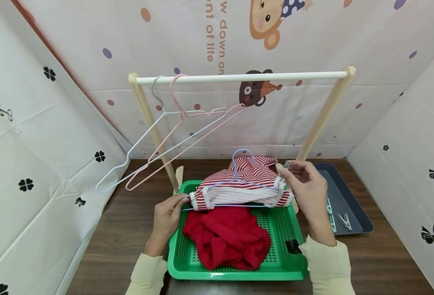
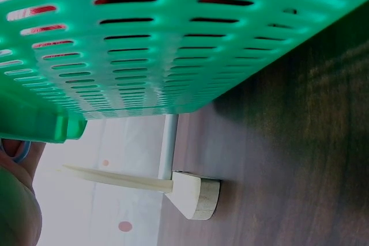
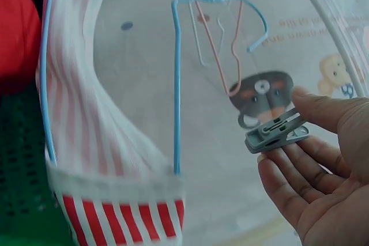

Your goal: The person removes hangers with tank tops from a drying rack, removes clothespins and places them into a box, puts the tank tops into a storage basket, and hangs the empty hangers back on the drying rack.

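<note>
My left hand (image 1: 167,219) grips the left end of a light blue clothes hanger (image 1: 235,164) in the head view. A red-and-white striped garment (image 1: 222,178) hangs on this hanger, its white-edged strap ends looped around both sides. Between thumb and fingers, my right hand (image 1: 310,191) pinches a grey clothespin (image 3: 277,133) beside the garment's right strap, apart from the cloth in the right wrist view. Under the garment, a crumpled red cloth (image 1: 228,239) lies in a green basket (image 1: 235,275). In the left wrist view, only part of the left hand shows at the edge.
A wooden rack with a white bar (image 1: 276,76) stands behind the basket. From its left side hang a white hanger (image 1: 143,137) and a pink hanger (image 1: 165,141). To the right, a dark grey tray (image 1: 353,205) holds several clothespins (image 1: 344,221).
</note>
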`<state>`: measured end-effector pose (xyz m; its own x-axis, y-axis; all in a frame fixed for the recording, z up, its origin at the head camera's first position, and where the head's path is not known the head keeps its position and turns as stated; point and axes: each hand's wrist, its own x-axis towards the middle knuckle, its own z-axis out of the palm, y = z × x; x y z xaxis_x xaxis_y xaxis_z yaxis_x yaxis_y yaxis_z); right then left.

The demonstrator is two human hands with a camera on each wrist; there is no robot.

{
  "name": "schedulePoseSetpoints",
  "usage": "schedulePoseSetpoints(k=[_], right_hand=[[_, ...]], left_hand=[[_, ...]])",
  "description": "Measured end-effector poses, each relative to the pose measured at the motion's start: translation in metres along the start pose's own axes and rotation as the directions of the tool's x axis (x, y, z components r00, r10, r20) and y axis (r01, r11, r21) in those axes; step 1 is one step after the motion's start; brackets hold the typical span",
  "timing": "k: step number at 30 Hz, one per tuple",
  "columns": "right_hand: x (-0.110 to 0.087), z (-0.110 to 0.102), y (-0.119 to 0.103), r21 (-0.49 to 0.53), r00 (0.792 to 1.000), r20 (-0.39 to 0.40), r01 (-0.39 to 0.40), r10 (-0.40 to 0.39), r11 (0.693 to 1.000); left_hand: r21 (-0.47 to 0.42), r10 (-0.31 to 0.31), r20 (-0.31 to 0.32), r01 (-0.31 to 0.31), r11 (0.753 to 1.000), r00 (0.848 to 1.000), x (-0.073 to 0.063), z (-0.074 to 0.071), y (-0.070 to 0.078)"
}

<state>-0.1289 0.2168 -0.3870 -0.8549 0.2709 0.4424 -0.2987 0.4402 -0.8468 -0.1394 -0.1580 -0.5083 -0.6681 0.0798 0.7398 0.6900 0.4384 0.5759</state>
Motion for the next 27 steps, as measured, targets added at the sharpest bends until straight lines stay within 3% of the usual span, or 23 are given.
schedulePoseSetpoints(k=[11, 21, 27], right_hand=[[0.007, -0.024, 0.026, -0.178, 0.997, -0.055, -0.07, 0.061, 0.982], [0.008, -0.05, 0.044, -0.33, 0.988, -0.059, -0.152, 0.14, 0.932], [0.01, -0.066, 0.057, -0.411, 0.975, -0.09, -0.224, 0.205, 0.884]], left_hand=[[0.001, -0.013, 0.002, 0.013, 1.0, 1.0, 0.001, -0.001, 0.001], [-0.009, -0.016, -0.002, 0.016, 1.0, 1.0, -0.001, 0.0, 0.0], [-0.011, -0.024, -0.001, 0.024, 1.0, 1.0, -0.001, 0.0, -0.001]])
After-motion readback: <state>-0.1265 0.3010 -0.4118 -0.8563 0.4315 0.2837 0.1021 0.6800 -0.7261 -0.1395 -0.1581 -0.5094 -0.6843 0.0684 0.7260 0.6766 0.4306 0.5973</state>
